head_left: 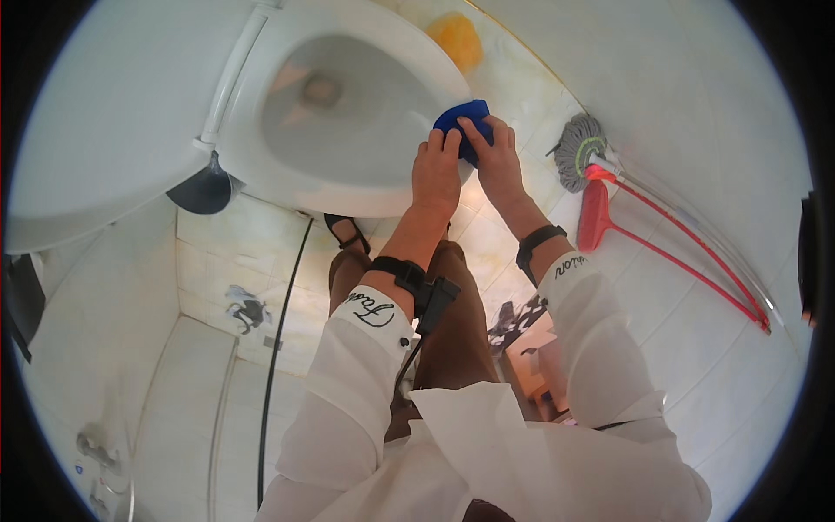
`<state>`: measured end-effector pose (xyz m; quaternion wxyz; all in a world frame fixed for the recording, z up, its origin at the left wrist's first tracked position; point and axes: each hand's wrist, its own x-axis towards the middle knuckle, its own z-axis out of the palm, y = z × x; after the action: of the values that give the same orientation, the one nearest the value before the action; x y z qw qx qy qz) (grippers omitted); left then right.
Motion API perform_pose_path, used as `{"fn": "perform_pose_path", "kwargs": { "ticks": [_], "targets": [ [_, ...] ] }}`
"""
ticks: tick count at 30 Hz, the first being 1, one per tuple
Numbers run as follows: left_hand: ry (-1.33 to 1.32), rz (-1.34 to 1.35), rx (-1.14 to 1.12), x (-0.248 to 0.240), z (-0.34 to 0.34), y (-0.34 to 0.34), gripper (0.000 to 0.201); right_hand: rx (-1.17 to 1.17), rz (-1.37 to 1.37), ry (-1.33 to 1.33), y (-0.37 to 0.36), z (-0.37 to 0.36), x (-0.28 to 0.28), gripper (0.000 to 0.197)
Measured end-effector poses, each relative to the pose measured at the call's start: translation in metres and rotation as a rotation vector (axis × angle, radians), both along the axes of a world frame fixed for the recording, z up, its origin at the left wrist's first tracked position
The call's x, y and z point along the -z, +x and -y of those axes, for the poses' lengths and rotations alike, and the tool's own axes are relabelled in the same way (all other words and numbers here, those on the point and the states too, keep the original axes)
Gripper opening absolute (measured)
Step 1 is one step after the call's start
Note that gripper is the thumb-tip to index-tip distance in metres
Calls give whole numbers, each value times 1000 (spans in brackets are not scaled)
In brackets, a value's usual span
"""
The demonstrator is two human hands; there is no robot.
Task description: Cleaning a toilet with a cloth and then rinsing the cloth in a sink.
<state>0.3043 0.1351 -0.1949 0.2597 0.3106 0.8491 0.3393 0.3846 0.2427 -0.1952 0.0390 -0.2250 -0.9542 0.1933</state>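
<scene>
Both hands meet at the right end of the white toilet bowl (pixel 348 187), on its rim. A folded blue cloth (pixel 468 115) is pressed there against the rim. My left hand (pixel 437 170) has its fingers bent over the cloth's near left side. My right hand (pixel 496 161) grips it from the right, thumb and fingers closed on it. The cloth's underside is hidden. Inside the bowl, the drain (pixel 322 89) shows as a dark spot at the far left.
A yellow bundle (pixel 456 40) lies on the tiled floor beyond the bowl. Against the right wall lean a grey mop (pixel 578 152) and a red broom (pixel 595 213). A dark rounded object (pixel 204 187) sits by the toilet's left side. A black cord (pixel 283 331) runs down left of my legs.
</scene>
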Motion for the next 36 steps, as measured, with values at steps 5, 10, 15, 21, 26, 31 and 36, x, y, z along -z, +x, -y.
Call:
{"fn": "perform_pose_path", "kwargs": {
  "ticks": [5,10,15,21,26,31,36],
  "targets": [
    [-3,-47,-65,0,11,8,45,-27,-17,39,4,16,4,67],
    [-54,-105,11,-5,43,27,45,-58,67,22,25,46,-4,67],
    [-25,-261,0,-9,66,32,46,-93,9,-18,25,64,-11,66],
    [-14,-240,-77,-17,89,50,49,-259,5,-34,29,67,-13,61],
    [-12,-152,-274,-19,111,59,47,-424,30,-118,13,79,-12,60],
    [70,-54,-580,-9,139,44,43,-494,96,-158,-17,114,-10,69],
    [121,75,-778,-1,150,6,41,-465,-11,-142,-54,138,6,69]
  ]
}}
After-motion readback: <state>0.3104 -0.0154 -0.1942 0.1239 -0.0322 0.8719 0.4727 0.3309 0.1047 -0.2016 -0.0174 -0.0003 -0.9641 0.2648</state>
